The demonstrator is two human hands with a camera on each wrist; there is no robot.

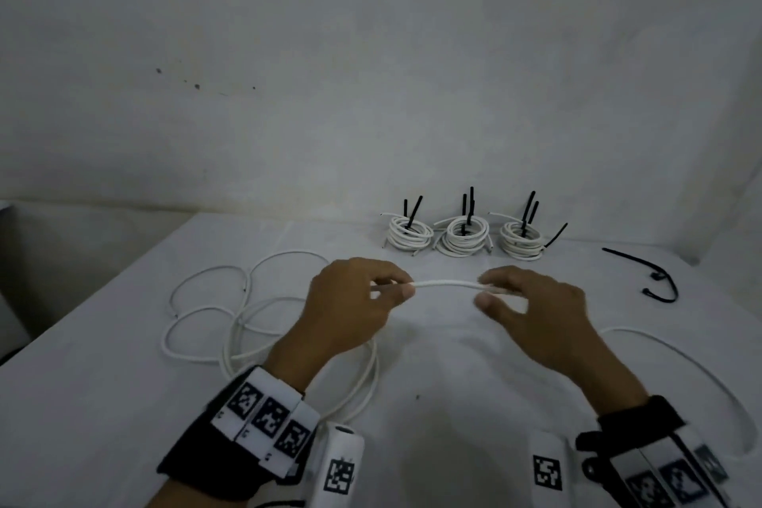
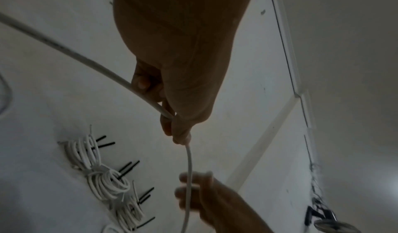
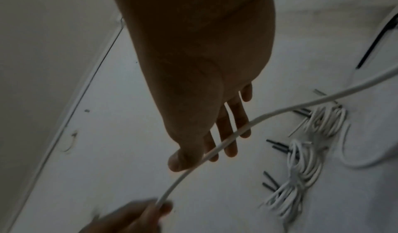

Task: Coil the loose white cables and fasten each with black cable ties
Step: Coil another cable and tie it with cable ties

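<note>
a person's left hand (image 1: pixel 350 309) and right hand (image 1: pixel 532 313) held a short straight span of a loose white cable (image 1: pixel 445 285) between them, just above a white table (image 1: pixel 453 404). the left hand pinched the cable between thumb and curled fingers (image 2: pixel 146 83), as the left wrist view showed, with the cable running in past the palm and out below the thumb. the right hand's fingers (image 3: pixel 231 134) lay nearly straight and slightly spread, the cable crossing under them and pressed by the thumb (image 3: pixel 181 161); how firm that hold was could not be told, since the fingertips were blurred in the head view. the rest of the same cable trailed off to the right in a wide arc (image 1: pixel 680 359) along the table's near edge. to the left, more loose white cable (image 1: pixel 231 318) lay in open, overlapping loops on the table, partly behind the left wrist. at the far side of the table, near the white wall (image 1: pixel 371 54), three coiled white bundles (image 1: pixel 459 237) stood in a row, each fastened with black cable ties whose tails stuck upward. a spare black cable tie (image 1: pixel 647 272) lay bent on the table to the right, well apart from both hands. both wrists wore black bands (image 1: pixel 231 433) carrying square printed markers.
</note>
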